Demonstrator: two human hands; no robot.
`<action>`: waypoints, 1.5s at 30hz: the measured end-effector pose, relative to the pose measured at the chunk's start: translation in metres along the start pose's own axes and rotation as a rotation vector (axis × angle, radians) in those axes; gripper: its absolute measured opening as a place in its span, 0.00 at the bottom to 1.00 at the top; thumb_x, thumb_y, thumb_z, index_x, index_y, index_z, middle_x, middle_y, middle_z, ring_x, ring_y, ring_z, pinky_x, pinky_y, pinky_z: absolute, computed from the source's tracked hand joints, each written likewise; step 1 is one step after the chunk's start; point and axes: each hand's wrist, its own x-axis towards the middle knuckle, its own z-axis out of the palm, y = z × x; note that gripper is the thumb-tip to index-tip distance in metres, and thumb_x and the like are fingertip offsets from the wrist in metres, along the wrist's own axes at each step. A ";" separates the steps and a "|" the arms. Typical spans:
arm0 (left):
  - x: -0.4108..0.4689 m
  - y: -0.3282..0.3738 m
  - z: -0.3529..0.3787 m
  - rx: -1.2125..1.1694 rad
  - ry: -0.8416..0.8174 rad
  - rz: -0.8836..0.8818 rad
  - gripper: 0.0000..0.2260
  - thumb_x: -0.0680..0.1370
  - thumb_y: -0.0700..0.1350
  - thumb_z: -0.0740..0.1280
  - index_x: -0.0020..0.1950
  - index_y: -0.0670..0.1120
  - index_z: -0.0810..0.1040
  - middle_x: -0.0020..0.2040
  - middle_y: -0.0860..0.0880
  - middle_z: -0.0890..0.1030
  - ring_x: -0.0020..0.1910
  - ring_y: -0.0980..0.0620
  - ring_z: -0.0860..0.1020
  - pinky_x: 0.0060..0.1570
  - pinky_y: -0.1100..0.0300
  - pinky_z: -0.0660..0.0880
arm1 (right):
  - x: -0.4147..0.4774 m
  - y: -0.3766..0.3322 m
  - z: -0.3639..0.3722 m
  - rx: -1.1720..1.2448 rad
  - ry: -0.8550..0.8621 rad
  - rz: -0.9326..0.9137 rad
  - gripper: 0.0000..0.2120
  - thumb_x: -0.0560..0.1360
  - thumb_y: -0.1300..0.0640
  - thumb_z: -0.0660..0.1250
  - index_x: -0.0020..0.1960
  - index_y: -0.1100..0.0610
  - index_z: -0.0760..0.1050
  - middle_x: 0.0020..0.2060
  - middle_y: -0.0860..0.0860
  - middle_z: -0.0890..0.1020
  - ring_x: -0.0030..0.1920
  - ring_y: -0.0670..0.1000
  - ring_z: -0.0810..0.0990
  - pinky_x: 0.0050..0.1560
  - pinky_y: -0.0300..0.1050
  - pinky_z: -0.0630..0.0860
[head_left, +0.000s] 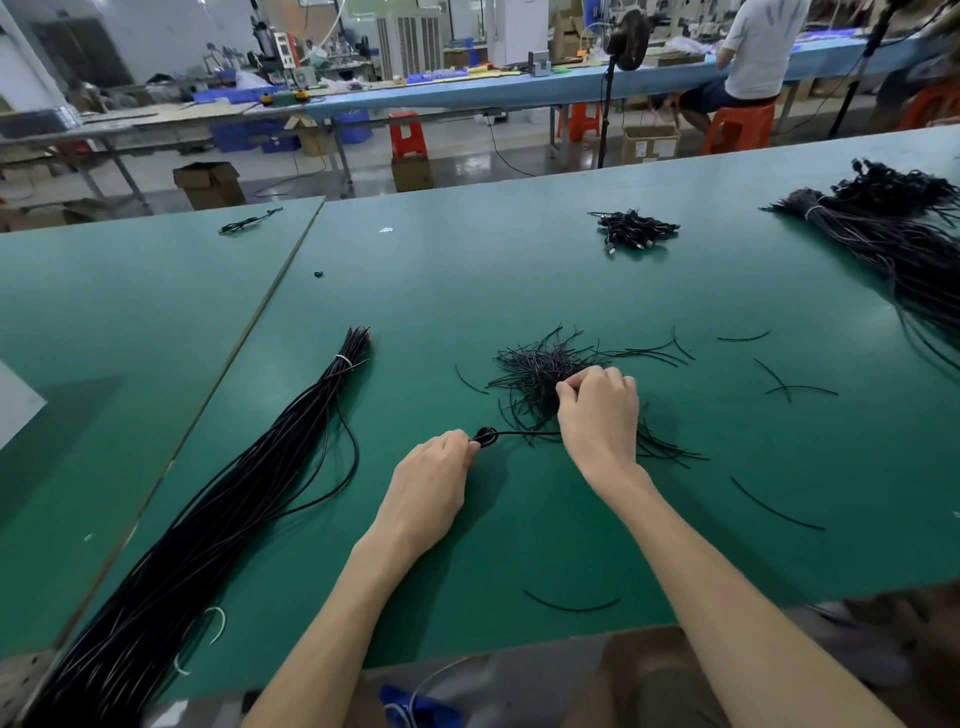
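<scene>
The left hand (436, 467) pinches a small black coil (487, 435) against the green table (519, 270), near the centre. The coil's loose end runs right, under the right hand (597, 410), whose curled fingertips pinch ties (535, 364) heaped just beyond. A long bundle (234, 467) of cables lies to the left.

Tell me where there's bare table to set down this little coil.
The widest bare green lies between the tie pile under your right hand and the far heap of coiled cables. The left panel beyond the long cable bundle is mostly bare. Crowded: stray ties scattered right of the pile.
</scene>
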 end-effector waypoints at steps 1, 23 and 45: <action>0.000 0.000 0.000 0.000 0.002 -0.003 0.14 0.88 0.48 0.53 0.43 0.46 0.66 0.36 0.54 0.69 0.37 0.49 0.70 0.39 0.57 0.60 | -0.003 0.000 -0.004 0.019 0.014 0.002 0.10 0.83 0.54 0.64 0.56 0.59 0.80 0.54 0.55 0.81 0.58 0.56 0.74 0.62 0.49 0.71; 0.004 -0.008 -0.001 -0.307 -0.005 -0.093 0.20 0.83 0.60 0.46 0.43 0.48 0.65 0.34 0.53 0.73 0.33 0.50 0.72 0.35 0.53 0.65 | -0.080 -0.025 0.022 0.774 -0.354 -0.194 0.23 0.79 0.64 0.69 0.64 0.39 0.75 0.38 0.52 0.79 0.37 0.54 0.79 0.45 0.43 0.79; 0.003 -0.007 -0.001 -0.539 0.065 -0.083 0.18 0.87 0.51 0.55 0.38 0.48 0.64 0.31 0.57 0.70 0.30 0.56 0.64 0.32 0.62 0.64 | -0.074 -0.017 0.027 0.695 -0.588 -0.267 0.32 0.82 0.59 0.64 0.77 0.30 0.60 0.35 0.47 0.72 0.35 0.45 0.68 0.46 0.43 0.75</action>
